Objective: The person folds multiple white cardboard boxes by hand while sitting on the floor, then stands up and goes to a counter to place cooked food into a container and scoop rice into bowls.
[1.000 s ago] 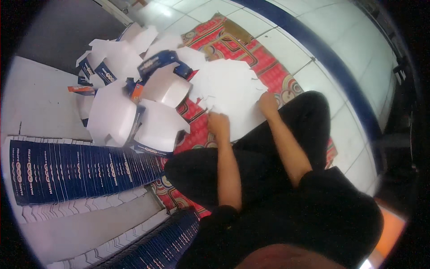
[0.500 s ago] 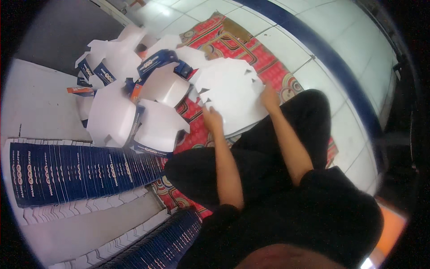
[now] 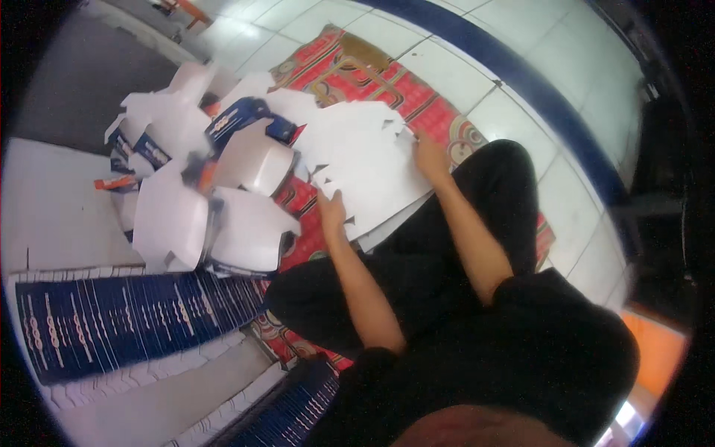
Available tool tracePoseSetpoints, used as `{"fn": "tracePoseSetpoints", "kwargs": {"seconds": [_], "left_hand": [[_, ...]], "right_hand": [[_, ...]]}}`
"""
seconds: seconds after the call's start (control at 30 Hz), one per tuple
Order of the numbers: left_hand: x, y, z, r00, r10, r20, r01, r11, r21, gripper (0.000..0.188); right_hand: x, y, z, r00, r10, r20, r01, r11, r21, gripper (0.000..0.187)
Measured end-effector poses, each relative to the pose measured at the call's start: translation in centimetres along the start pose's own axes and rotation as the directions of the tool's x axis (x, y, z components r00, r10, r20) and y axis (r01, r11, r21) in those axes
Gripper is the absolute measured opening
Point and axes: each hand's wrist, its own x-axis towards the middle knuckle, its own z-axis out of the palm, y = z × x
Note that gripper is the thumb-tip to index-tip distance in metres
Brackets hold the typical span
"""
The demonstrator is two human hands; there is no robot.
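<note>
A flat white cardboard box blank (image 3: pixel 361 160) with notched flaps lies across my lap and the mat. My left hand (image 3: pixel 333 214) is closed on its left edge, beside the cut flaps. On the opposite edge my right hand (image 3: pixel 432 158) grips the blank near a small bent flap; its fingertips are partly hidden. Another sheet (image 3: pixel 391 223) shows beneath the blank's lower edge. To the left stands a heap of folded white boxes with dark blue outsides, among them an open box (image 3: pixel 257 160) and another white box (image 3: pixel 249 231).
Long rows of stacked dark blue blanks (image 3: pixel 126 316) stand at the left, with a second stack (image 3: pixel 290 410) at lower left. A red patterned mat (image 3: pixel 439 112) lies on white floor tiles (image 3: pixel 521 138). My crossed black-clad legs (image 3: pixel 499 194) are close by the blank.
The view has shifted a little. The blank has turned slightly, and more of the sheet beneath it shows. Near my right hand, a flap on the edge now looks bent.
</note>
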Motion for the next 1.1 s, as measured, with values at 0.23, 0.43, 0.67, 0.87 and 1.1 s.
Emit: {"fn": "tracePoseSetpoints", "kwargs": {"seconds": [0.23,0.43,0.67,0.87,1.1], "left_hand": [[-3.6,0.3,6.7,0.992,0.062,0.108,-0.099,0.92,0.379,0.077],[-3.4,1.9,6.6,0.985,-0.138,0.104,0.058,0.831,0.554,0.086],[-3.1,-0.6,10.7,0.952,-0.304,-0.022,0.151,0.408,0.9,0.107],[-4.3,3.7,10.6,0.952,0.299,-0.069,-0.026,0.302,0.953,0.069],[-2.4,2.7,11.5,0.969,0.22,0.108,-0.242,0.782,0.574,0.037]], "right_hand": [[-0.5,7.6,3.7,0.987,-0.089,0.135,0.113,0.977,-0.183,0.039],[-2.8,-1.5,1.4,0.865,-0.062,0.498,0.128,0.987,-0.1,0.04],[-4.0,-1.3,3.9,0.928,-0.176,0.329,0.303,0.869,-0.39,0.035],[-4.0,-1.6,2.2,0.956,-0.048,0.289,0.123,0.961,-0.246,0.026],[-3.7,-0.4,2.4,0.947,-0.134,0.292,0.189,0.967,-0.169,0.026]]}}
